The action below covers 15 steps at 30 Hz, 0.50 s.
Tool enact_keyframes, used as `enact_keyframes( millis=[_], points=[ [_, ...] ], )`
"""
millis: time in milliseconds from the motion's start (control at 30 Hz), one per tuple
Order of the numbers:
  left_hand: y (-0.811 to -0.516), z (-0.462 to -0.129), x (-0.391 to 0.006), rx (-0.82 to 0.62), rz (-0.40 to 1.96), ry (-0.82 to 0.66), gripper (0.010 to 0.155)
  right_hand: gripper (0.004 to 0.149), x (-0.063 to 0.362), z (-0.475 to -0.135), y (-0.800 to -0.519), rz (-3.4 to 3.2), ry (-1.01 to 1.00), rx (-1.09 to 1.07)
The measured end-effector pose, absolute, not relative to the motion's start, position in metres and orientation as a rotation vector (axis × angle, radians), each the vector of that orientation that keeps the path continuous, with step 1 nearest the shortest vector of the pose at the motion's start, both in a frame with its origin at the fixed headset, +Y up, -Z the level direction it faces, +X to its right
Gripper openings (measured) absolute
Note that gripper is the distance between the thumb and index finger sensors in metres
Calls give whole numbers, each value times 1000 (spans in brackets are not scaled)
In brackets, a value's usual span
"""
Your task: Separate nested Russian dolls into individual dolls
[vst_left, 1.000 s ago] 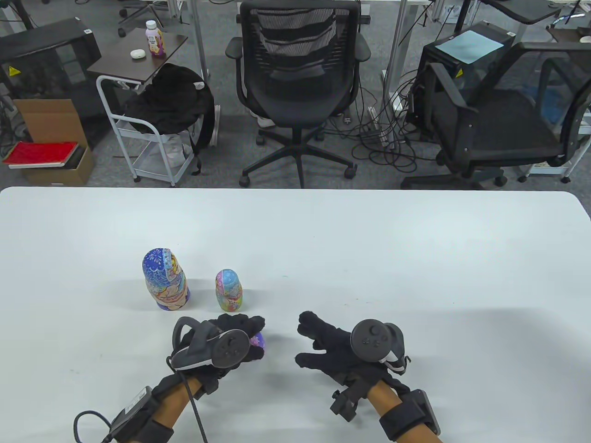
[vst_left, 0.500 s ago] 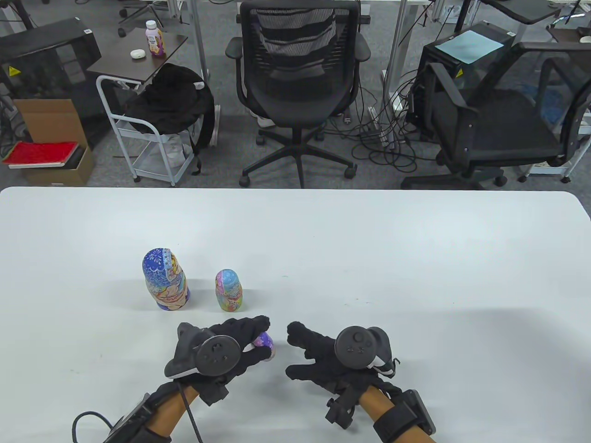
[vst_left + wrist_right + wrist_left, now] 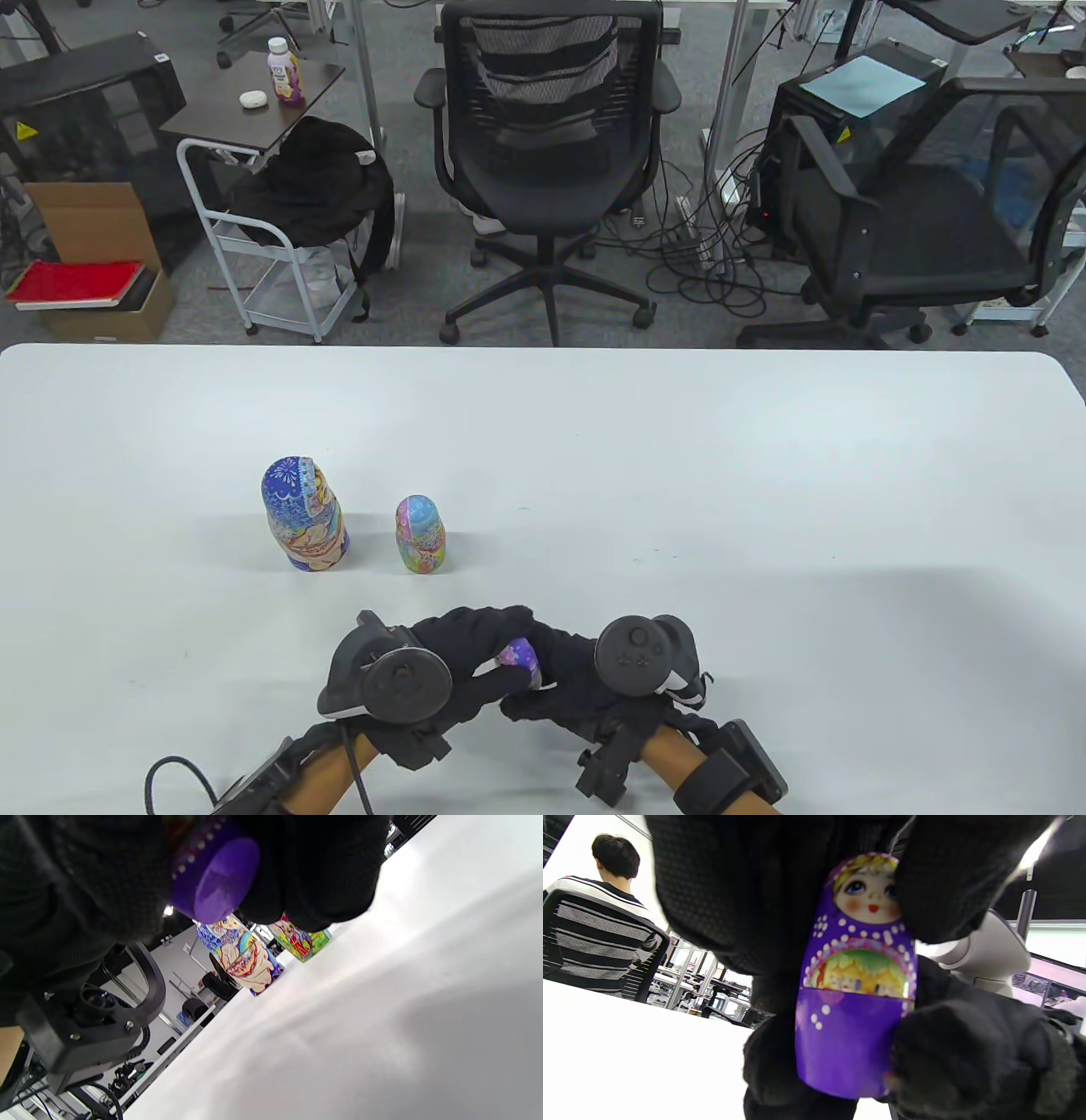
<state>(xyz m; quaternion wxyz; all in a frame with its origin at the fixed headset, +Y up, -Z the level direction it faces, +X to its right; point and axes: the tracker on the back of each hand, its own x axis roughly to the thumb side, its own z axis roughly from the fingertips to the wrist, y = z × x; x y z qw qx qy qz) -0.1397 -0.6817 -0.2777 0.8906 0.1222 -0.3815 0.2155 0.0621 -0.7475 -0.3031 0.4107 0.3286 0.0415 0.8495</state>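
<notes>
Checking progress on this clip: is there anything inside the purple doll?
Cannot tell. The purple doll is closed, its seam shut, gripped by the left hand and right hand; its inside is hidden.

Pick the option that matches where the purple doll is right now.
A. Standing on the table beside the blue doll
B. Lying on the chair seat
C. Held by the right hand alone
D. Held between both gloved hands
D: the purple doll is off the table, gripped by the left hand and right hand together.

Bright even light, soft shadows, blurred wide-angle wrist views
</notes>
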Motion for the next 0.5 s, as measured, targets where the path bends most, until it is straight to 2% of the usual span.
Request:
enact_keyframes(
  millis=[267, 500],
  points=[
    [-674, -279, -148, 174, 554, -843, 62, 79, 63, -308, -745, 2000, 285, 878],
    [-657, -275, -168, 254, 561, -805, 62, 79, 69, -310, -744, 2124, 195, 867]
  ],
)
